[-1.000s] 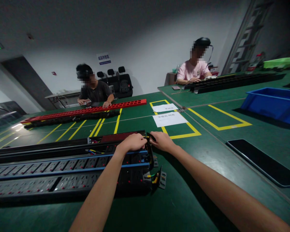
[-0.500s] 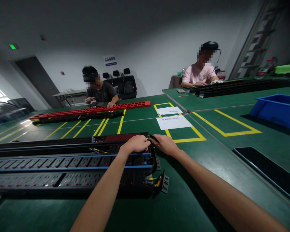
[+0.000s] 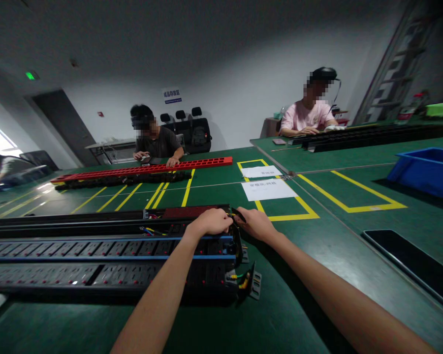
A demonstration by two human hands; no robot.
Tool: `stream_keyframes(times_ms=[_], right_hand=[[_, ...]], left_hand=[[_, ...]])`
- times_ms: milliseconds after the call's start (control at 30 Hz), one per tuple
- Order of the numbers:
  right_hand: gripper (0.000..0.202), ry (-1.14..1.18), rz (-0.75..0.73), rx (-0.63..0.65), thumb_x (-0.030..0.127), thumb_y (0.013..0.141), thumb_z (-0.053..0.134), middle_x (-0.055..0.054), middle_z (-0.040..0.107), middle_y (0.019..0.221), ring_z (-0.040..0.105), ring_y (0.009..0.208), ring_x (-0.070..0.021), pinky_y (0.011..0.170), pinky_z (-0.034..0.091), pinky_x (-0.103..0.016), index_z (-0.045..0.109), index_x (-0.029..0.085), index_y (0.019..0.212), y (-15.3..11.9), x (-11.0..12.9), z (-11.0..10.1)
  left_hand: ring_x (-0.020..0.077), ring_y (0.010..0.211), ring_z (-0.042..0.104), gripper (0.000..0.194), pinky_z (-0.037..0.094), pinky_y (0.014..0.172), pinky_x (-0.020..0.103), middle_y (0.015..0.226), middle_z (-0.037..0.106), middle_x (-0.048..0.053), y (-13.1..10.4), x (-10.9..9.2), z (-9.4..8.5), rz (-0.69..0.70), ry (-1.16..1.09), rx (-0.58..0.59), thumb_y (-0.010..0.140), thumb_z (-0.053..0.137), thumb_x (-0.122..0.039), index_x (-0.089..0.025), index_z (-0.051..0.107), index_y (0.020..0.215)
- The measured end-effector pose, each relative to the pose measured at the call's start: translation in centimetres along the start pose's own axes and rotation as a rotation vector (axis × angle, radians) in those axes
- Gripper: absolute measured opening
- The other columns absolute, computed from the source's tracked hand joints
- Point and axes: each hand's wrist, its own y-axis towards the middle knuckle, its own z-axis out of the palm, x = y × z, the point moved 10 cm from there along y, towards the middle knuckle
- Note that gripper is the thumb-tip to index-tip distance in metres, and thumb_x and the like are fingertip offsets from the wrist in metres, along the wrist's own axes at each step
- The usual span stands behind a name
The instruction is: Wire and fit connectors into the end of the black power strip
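Observation:
Several long black power strips (image 3: 133, 275) lie side by side, with rows of sockets and small red dots. My left hand (image 3: 212, 222) rests over the right end of a rear strip, its fingers curled; what they pinch is hidden. Close beside it, my right hand (image 3: 254, 223) is closed on a dark end piece (image 3: 239, 216) at that strip's tip. On the nearest strip, a grey end bracket (image 3: 256, 285) hangs away from the housing, with yellow-green wires (image 3: 243, 281) showing. Blue edging (image 3: 206, 257) runs along the middle strip.
Right of the hands lies a dark phone-like slab (image 3: 409, 265), with a blue bin (image 3: 428, 172) behind it. White paper labels (image 3: 269, 191) and yellow tape mark the green table. A red slotted rail (image 3: 151, 168) lies before one co-worker (image 3: 158, 142); another person (image 3: 310, 115) sits right.
The whole view has shifted slightly, moving the scene a little right and down. Both hands stay at the strip's end, the right fingers slightly changed around the dark piece.

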Motion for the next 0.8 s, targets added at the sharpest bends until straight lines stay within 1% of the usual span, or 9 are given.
stream_keyframes(times_ms=[300, 433, 600, 800], right_hand=[[0.028, -0.011, 0.019, 0.017, 0.041, 0.106, 0.039, -0.009, 0.076, 0.090, 0.070, 0.077, -0.0227, 0.060, 0.029, -0.028, 0.059, 0.022, 0.107, 0.12, -0.26, 0.66], [0.026, -0.021, 0.015, 0.002, 0.041, 0.105, 0.040, -0.008, 0.076, 0.090, 0.070, 0.076, -0.0227, 0.059, 0.027, -0.029, 0.059, 0.022, 0.106, 0.10, -0.23, 0.60], [0.025, -0.021, 0.015, -0.002, 0.040, 0.105, 0.041, -0.008, 0.075, 0.088, 0.070, 0.075, -0.0222, 0.058, 0.025, -0.029, 0.058, 0.022, 0.105, 0.10, -0.26, 0.66], [0.023, -0.016, 0.010, -0.002, 0.040, 0.105, 0.042, -0.008, 0.076, 0.089, 0.070, 0.075, -0.0218, 0.057, 0.025, -0.029, 0.058, 0.022, 0.105, 0.05, -0.22, 0.64]], left_hand=[[0.0205, 0.070, 0.068, 0.038, 0.044, 0.066, 0.028, 0.074, 0.076, 0.006, -0.16, -0.05, -0.06, -0.004, -0.008, -0.002, 0.088, 0.045, -0.030, -0.018, 0.073, 0.064], [0.0206, 0.070, 0.068, 0.039, 0.045, 0.067, 0.028, 0.074, 0.076, 0.006, -0.18, -0.03, -0.06, -0.006, -0.007, -0.005, 0.088, 0.045, -0.029, -0.018, 0.074, 0.065], [0.0204, 0.069, 0.067, 0.041, 0.046, 0.070, 0.028, 0.075, 0.076, 0.006, -0.19, 0.00, -0.01, 0.005, 0.004, -0.008, 0.090, 0.044, -0.032, -0.018, 0.076, 0.067], [0.0205, 0.069, 0.067, 0.040, 0.044, 0.066, 0.028, 0.073, 0.076, 0.005, -0.28, -0.02, -0.08, -0.006, 0.000, -0.007, 0.089, 0.045, -0.032, -0.019, 0.074, 0.065]])
